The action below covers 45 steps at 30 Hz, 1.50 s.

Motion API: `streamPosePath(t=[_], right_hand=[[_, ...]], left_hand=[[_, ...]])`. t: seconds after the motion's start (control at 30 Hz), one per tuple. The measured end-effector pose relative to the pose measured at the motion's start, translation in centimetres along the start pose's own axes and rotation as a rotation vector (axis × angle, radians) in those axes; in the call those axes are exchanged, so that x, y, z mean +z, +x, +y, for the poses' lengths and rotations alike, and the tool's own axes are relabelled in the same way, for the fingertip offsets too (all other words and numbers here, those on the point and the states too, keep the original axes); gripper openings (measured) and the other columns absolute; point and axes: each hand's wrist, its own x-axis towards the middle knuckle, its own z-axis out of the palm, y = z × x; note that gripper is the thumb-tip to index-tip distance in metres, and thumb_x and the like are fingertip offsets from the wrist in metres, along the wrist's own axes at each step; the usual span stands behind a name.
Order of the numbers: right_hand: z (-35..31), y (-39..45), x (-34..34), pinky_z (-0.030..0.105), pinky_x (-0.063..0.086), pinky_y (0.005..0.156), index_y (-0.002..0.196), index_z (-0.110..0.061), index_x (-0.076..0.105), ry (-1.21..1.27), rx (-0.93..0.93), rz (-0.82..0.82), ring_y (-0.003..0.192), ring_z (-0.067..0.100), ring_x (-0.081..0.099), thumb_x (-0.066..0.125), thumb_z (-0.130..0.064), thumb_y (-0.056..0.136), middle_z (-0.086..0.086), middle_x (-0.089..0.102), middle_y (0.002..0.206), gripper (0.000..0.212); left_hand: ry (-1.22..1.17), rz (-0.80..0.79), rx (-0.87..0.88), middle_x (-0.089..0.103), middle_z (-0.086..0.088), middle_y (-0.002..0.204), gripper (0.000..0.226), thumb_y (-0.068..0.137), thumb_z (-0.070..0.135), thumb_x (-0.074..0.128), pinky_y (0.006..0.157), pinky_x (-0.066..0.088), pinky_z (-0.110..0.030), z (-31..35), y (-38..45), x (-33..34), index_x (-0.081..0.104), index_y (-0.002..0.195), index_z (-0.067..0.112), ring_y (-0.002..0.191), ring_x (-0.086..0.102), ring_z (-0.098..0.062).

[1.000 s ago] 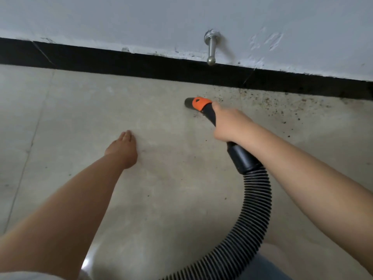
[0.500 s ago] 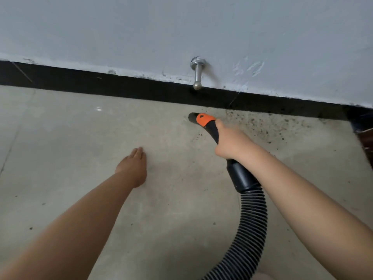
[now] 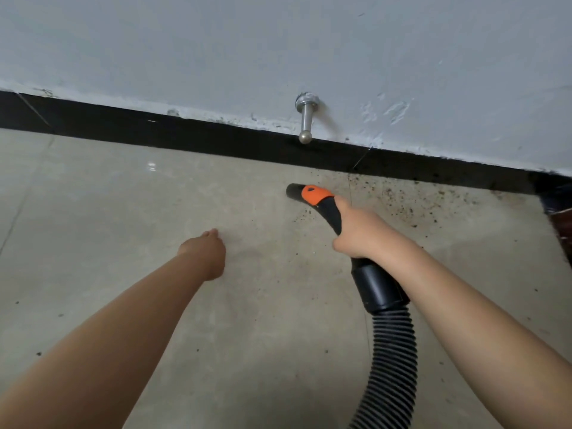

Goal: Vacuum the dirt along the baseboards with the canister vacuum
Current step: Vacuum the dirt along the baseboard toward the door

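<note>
The right hand wraps its grip around the curved black plastic handle of the vacuum nozzle, fingers curled tight about it, with an orange plastic collar just ahead of the thumb and the round open mouth of the nozzle held low over the floor, pointing left, near the baseboard but apart from it. Behind the hand a smooth black cuff joins the ribbed, corrugated black hose, which bends down toward the bottom edge. The left hand rests flat on the glossy beige floor tiles, its grip spread and holding nothing. Dark, granular dirt lies scattered on the tile along the foot of the glossy black baseboard, right of the nozzle. A brushed-metal door stopper with a ball tip juts from the rough, chipped white-painted wall just above the baseboard.
</note>
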Motion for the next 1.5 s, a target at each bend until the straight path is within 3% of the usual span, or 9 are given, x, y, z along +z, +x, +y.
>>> streamPosePath(t=[0.13, 0.27, 0.53, 0.83, 1.0, 1.13, 1.23, 1.33, 1.5], right_hand=[[1.8, 1.9, -1.0, 0.030, 0.042, 0.061, 0.147, -0.018, 0.013, 0.101, 0.141, 0.102, 0.074, 0.025, 0.050, 0.053, -0.003, 0.082, 0.010, 0.049, 0.090, 0.077], [3.5, 2.0, -0.6, 0.031, 0.042, 0.065, 0.147, -0.014, 0.013, 0.184, 0.238, 0.141, 0.079, 0.026, 0.049, 0.053, -0.003, 0.083, 0.010, 0.046, 0.093, 0.076], [-1.9, 2.6, 1.0, 0.031, 0.041, 0.064, 0.148, -0.020, 0.007, 0.216, 0.037, 0.130, 0.076, 0.023, 0.048, 0.051, -0.005, 0.084, 0.008, 0.046, 0.091, 0.079], [4.0, 2.5, -0.1, 0.031, 0.042, 0.067, 0.148, -0.018, 0.011, 0.246, 0.232, 0.174, 0.081, 0.027, 0.049, 0.054, -0.004, 0.084, 0.015, 0.054, 0.107, 0.078], [4.0, 0.5, 0.6, 0.025, 0.037, 0.051, 0.147, -0.021, 0.014, 0.169, 0.148, 0.056, 0.078, 0.025, 0.053, 0.058, -0.008, 0.081, 0.010, 0.053, 0.097, 0.080], [3.8, 0.3, 0.3, 0.025, 0.039, 0.053, 0.144, -0.024, 0.019, 0.164, 0.109, 0.014, 0.079, 0.025, 0.056, 0.059, -0.007, 0.076, 0.010, 0.057, 0.098, 0.081], [2.9, 0.2, 0.6, 0.029, 0.047, 0.064, 0.145, -0.022, 0.019, 0.134, 0.061, 0.038, 0.083, 0.025, 0.057, 0.059, -0.007, 0.076, 0.010, 0.057, 0.101, 0.081], [2.7, -0.2, 0.6, 0.027, 0.043, 0.061, 0.145, -0.021, 0.018, 0.122, 0.059, 0.008, 0.082, 0.026, 0.055, 0.058, -0.008, 0.079, 0.011, 0.056, 0.101, 0.078], [4.5, -0.5, -0.8, 0.029, 0.041, 0.066, 0.143, -0.016, 0.025, 0.127, 0.175, 0.061, 0.084, 0.028, 0.052, 0.061, -0.007, 0.079, 0.010, 0.052, 0.098, 0.075]], left_hand=[[-0.005, 0.026, -0.044, 0.019, -0.008, 0.154, 0.051, 0.096, 0.007, 0.032, 0.105, 0.037, -0.035, 0.8, -0.3, 0.1, 0.024, 0.146, 0.002, 0.136, 0.036, -0.025], [-0.027, 0.027, -0.036, 0.011, -0.006, 0.157, 0.055, 0.095, 0.007, 0.032, 0.107, 0.036, -0.034, 0.6, -0.4, 1.1, 0.018, 0.148, 0.003, 0.139, 0.031, -0.023], [-0.012, 0.023, -0.038, 0.007, -0.005, 0.158, 0.056, 0.098, 0.011, 0.032, 0.110, 0.032, -0.033, 0.5, -0.4, 0.4, 0.012, 0.150, 0.003, 0.142, 0.025, -0.021], [0.010, -0.033, -0.025, 0.006, -0.005, 0.158, 0.057, 0.098, 0.015, 0.034, 0.112, 0.032, -0.036, 0.1, 0.2, -0.3, 0.012, 0.150, 0.003, 0.142, 0.027, -0.022], [0.028, -0.044, -0.036, 0.009, -0.006, 0.158, 0.056, 0.099, 0.016, 0.034, 0.112, 0.033, -0.036, 0.0, 0.4, 0.1, 0.013, 0.149, 0.002, 0.141, 0.027, -0.023], [0.028, -0.039, -0.059, 0.019, -0.009, 0.154, 0.055, 0.097, 0.015, 0.036, 0.109, 0.037, -0.036, 0.0, 1.1, 0.3, 0.019, 0.147, 0.002, 0.137, 0.035, -0.025], [-0.008, -0.044, -0.076, 0.015, -0.008, 0.156, 0.061, 0.096, 0.016, 0.037, 0.108, 0.036, -0.036, 0.0, 1.1, 0.6, 0.011, 0.149, 0.001, 0.137, 0.034, -0.025], [-0.039, -0.037, -0.060, 0.008, -0.007, 0.157, 0.067, 0.095, 0.018, 0.043, 0.108, 0.036, -0.038, 0.0, 0.9, 0.7, 0.009, 0.149, 0.002, 0.138, 0.032, -0.026], [-0.042, -0.043, -0.052, -0.007, -0.004, 0.158, 0.076, 0.094, 0.018, 0.046, 0.113, 0.031, -0.039, 0.2, 0.1, 1.3, -0.004, 0.150, 0.002, 0.146, 0.011, -0.020]])
